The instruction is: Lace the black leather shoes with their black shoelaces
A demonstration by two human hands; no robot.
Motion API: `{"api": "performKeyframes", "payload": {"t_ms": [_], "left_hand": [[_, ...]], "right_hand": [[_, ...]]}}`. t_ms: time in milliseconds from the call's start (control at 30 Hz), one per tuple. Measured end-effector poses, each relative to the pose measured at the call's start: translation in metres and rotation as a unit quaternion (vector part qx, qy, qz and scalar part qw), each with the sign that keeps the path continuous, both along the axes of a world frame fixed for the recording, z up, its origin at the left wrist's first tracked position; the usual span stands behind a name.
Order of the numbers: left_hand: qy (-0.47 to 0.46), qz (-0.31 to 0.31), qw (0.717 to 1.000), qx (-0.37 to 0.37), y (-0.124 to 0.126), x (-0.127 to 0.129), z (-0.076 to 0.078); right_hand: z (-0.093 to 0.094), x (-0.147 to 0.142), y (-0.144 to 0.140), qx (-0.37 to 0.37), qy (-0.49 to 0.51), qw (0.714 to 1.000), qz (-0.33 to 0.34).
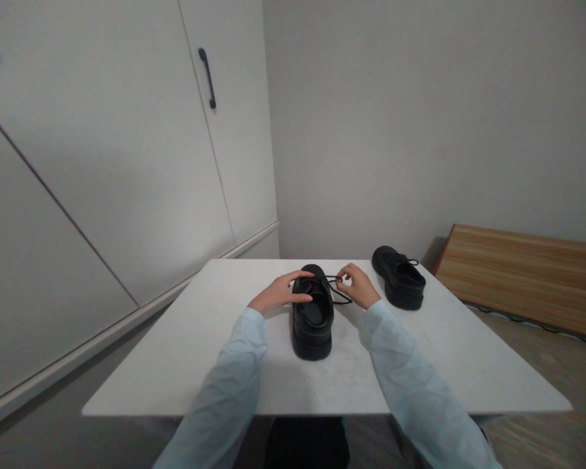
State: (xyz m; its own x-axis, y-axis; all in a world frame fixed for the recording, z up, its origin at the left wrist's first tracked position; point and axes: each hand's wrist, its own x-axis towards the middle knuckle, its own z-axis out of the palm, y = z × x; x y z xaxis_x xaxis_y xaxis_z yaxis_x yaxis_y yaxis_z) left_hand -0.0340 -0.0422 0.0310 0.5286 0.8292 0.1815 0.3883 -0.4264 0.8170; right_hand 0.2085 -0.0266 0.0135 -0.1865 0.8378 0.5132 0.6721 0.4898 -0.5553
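**user_a:** Nearest thing on the white rectangular table (185,365) is the black leather lace-up shoe (312,319), dead centre, heel toward the camera, toe pointing to 12 o'clock. Left hand (279,293) rests on the shoe's collar from the 9 o'clock side, fingers spread flat over the opening with the thumb along the side, so it's pinning more than gripping. Right hand (357,285) sits at the shoe's 3 o'clock, fingertips pinched narrow on the thin black shoelace (339,294), which runs taut-ish back to the eyelets.

**user_b:** What'd worry you there?

**user_a:** My guess: the pinch is right at the lace end, so a harder tug could let it slip out of the fingers. And the left hand only presses on top, so a sideways pull toward 3 o'clock could slide or twist the shoe on that smooth top. Can't tell how the lace is threaded, too small and dark on dark.

**user_b:** And further back?

**user_a:** The second black leather shoe (400,277) sits at about 1 o'clock, close to the table's far right edge, well apart from both hands. A wide elbow swing could nudge it off. Beyond it, the wooden slatted board (522,273) leans low against the wall at 2 o'clock, and white cabinet doors (127,163) fill 10 o'clock.
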Motion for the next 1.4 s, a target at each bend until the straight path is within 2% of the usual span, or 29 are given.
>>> {"api": "performKeyframes", "payload": {"t_ms": [200,367,667,833,1200,1400], "left_hand": [[-0.004,-0.003,1.000,-0.003,-0.002,0.000,0.002],[-0.011,-0.003,1.000,-0.003,0.000,-0.001,-0.002],[-0.014,-0.008,1.000,-0.009,0.000,-0.001,-0.001],[-0.014,-0.003,1.000,-0.011,0.000,0.000,0.000],[-0.021,-0.006,1.000,-0.011,0.000,-0.001,-0.001],[-0.029,-0.016,0.999,-0.007,-0.001,0.000,0.002]], "right_hand": [[0.005,0.001,0.000,-0.070,0.149,0.986,0.001],[0.009,0.002,-0.003,-0.106,0.216,0.970,0.021],[0.007,-0.003,-0.005,-0.164,0.341,0.918,0.118],[0.008,-0.010,-0.010,-0.156,0.377,0.899,0.160],[0.013,-0.011,-0.010,-0.116,0.303,0.939,0.110],[0.012,-0.011,-0.011,-0.077,0.222,0.969,0.082]]}}
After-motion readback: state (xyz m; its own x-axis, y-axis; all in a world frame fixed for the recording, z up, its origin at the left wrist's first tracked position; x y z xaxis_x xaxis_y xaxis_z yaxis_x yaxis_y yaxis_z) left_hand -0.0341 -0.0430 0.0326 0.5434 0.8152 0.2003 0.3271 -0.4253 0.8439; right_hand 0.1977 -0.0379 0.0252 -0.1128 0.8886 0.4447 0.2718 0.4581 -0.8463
